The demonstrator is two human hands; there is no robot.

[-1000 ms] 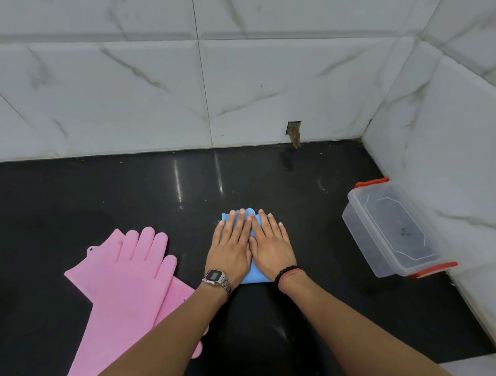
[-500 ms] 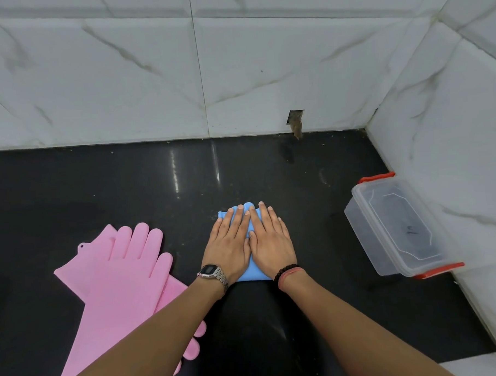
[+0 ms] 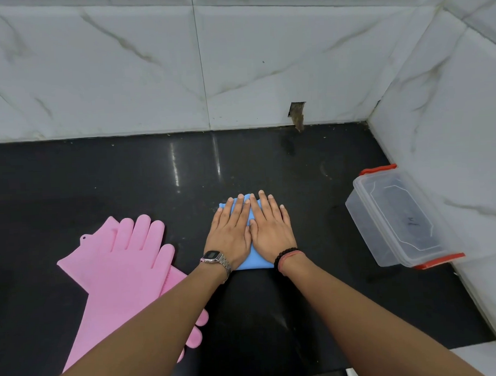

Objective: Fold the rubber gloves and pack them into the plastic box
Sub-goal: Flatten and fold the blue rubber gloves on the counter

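Note:
A folded blue rubber glove [image 3: 255, 260] lies on the black counter [image 3: 127, 179], mostly hidden under my hands. My left hand [image 3: 231, 234] and my right hand [image 3: 270, 231] press flat on it side by side, fingers straight and pointing away from me. Only the glove's near edge and far corners show. Two pink rubber gloves [image 3: 122, 267] lie unfolded to the left, crossed one over the other, partly under my left forearm. The clear plastic box [image 3: 396, 224] with red clips stands at the right, its lid on.
White marble-look tiled walls close the counter at the back and the right, and the box sits against the right wall. A small chipped hole [image 3: 297, 114] marks the back wall's base. The counter's front edge runs at bottom right.
Both hands stay pressed on the blue glove. The view has tilted slightly, so everything sits a little lower and closer in frame.

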